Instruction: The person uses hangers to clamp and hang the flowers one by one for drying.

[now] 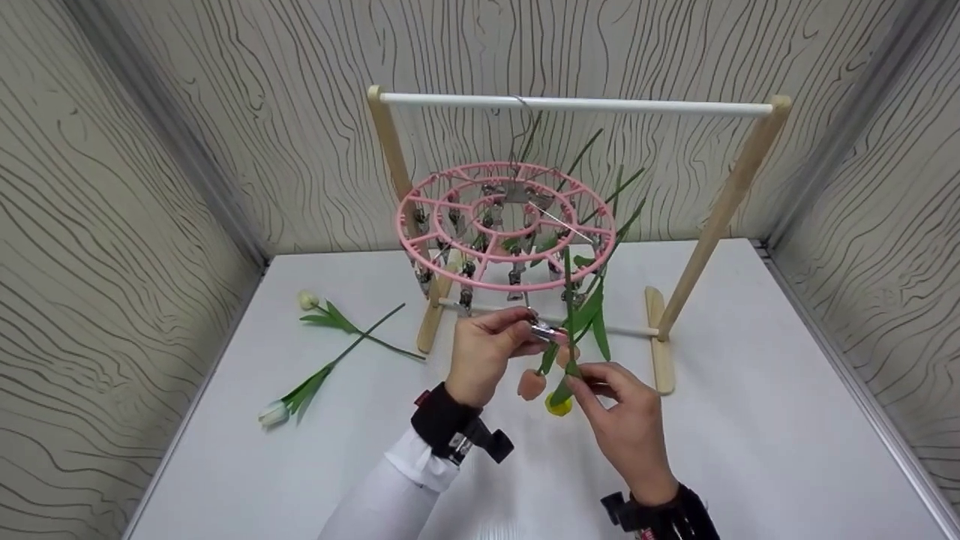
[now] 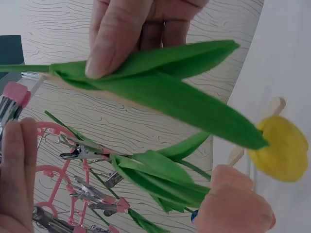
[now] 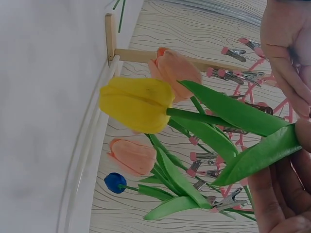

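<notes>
With its thumb and fingers, my left hand [image 1: 484, 356] pinches a metal clip [image 1: 546, 331] that hangs from the front of a pink round hanger [image 1: 506, 285]. My right hand [image 1: 626, 416] holds a yellow tulip [image 3: 136, 104] by the base of its leaves, flower downward and stem pointing up. In the left wrist view the clip's pink tip [image 2: 18, 93] is close beside the green stem [image 2: 24, 68]. Other tulips hang upside down from clips behind: peach ones [image 3: 133, 156] and a blue one [image 3: 115, 183].
A wooden stand with a white top bar [image 1: 577, 103] carries the hanger, and its right foot [image 1: 660, 352] rests on the white table [image 1: 757, 450]. Two white tulips [image 1: 274, 414] lie with crossed stems on the left. Several unused clips [image 1: 466, 289] dangle from the rings.
</notes>
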